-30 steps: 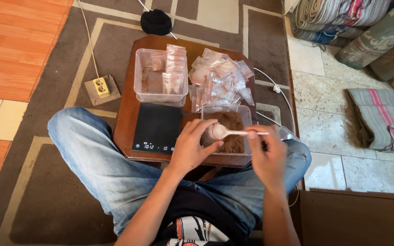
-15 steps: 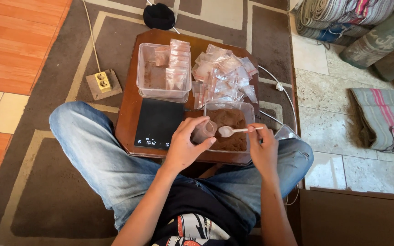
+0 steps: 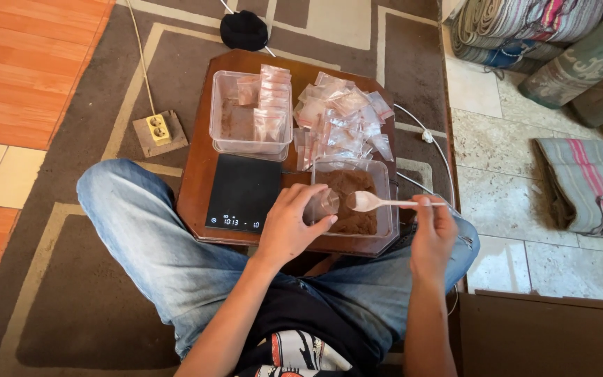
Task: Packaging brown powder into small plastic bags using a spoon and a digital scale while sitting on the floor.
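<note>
Both forearms reach forward from the body, roughly parallel, elbows bent and close to the torso. The left hand (image 3: pixel 291 227) is curled, thumb and fingers closed in a loose pinch, palm turned right. The right hand (image 3: pixel 433 234) is closed in a pinching grip, knuckles up, wrist straight.

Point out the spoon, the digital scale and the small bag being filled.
spoon (image 3: pixel 366 202), head view, on its bowl.
digital scale (image 3: pixel 246 192), head view, middle of its black platform.
small bag (image 3: pixel 326 204), head view, clear plastic showing beside the left fingers.
</note>
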